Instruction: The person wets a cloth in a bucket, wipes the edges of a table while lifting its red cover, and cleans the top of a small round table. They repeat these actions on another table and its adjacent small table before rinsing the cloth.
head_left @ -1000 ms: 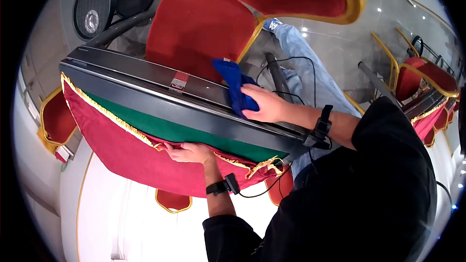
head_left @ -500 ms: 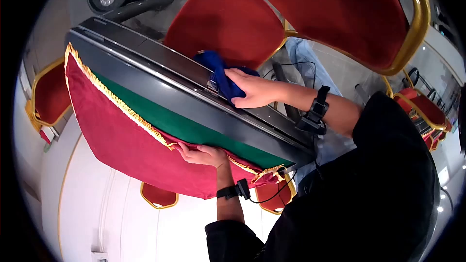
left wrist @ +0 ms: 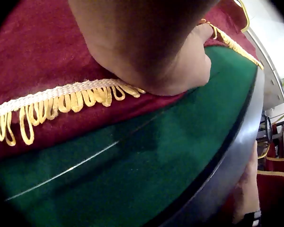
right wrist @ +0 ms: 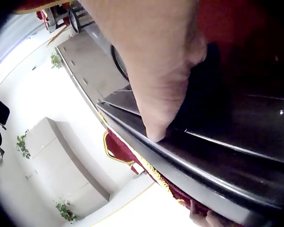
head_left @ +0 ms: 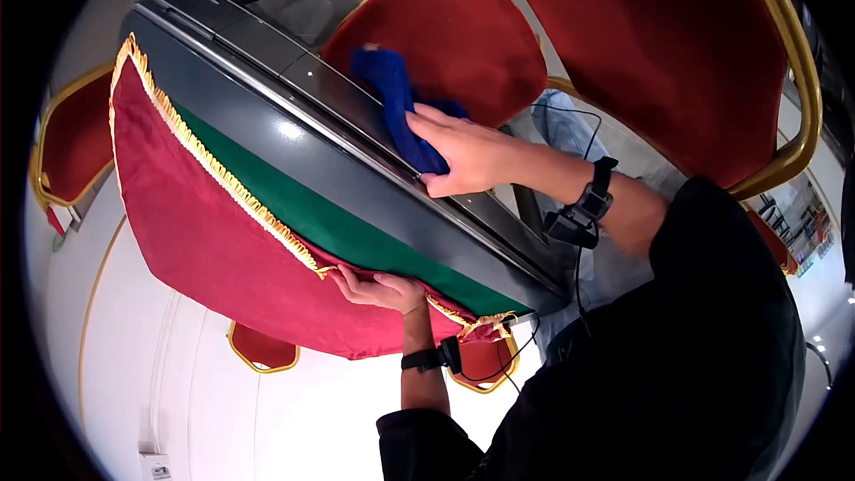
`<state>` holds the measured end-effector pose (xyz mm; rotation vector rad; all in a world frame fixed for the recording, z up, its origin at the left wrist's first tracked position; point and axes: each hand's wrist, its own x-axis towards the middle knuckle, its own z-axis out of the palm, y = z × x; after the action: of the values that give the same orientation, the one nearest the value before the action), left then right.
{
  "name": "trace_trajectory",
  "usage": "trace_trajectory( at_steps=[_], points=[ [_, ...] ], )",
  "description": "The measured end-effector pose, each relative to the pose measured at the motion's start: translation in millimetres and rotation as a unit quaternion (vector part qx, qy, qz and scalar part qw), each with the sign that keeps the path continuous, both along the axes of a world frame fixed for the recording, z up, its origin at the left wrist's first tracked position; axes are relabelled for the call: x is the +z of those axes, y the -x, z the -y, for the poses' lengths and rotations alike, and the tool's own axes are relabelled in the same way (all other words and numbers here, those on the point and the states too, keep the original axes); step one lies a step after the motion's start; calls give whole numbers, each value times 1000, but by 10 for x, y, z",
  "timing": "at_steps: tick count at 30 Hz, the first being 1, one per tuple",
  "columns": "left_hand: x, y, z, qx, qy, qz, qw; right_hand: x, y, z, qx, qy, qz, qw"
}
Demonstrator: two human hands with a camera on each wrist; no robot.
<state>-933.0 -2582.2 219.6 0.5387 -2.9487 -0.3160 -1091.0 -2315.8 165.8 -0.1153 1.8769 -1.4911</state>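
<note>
My right hand holds a bunched blue cloth against the dark side panel of a table, thumb at the metal trim along the edge. One end of the blue cloth hangs over toward a red chair seat. My left hand grips the folded edge of a maroon tablecloth by its gold fringe. A strip of green felt shows between this cloth and the table's grey rim. In the left wrist view the hand hides part of the fringe, and a pale line crosses the felt.
Red-padded chairs with gold frames stand close beyond the table's side, and another chair is at the left. Thin black cables run from both wrist cameras. Pale cabinets with plants line the wall.
My right hand has moved the blue cloth along the side panel toward the table's far left end, covering the label there. The left hand keeps its grip on the maroon tablecloth. The head view has shifted.
</note>
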Motion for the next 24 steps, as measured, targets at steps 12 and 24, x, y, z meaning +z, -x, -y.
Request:
trace_trajectory(
  at_steps=[12,24],
  points=[
    [43,37,-10,15,7,16,1000,-164,87,-195,-99,68,-34,992],
    [76,93,20,-28,80,-21,996,137,927,185,112,-166,-445,873]
  ],
)
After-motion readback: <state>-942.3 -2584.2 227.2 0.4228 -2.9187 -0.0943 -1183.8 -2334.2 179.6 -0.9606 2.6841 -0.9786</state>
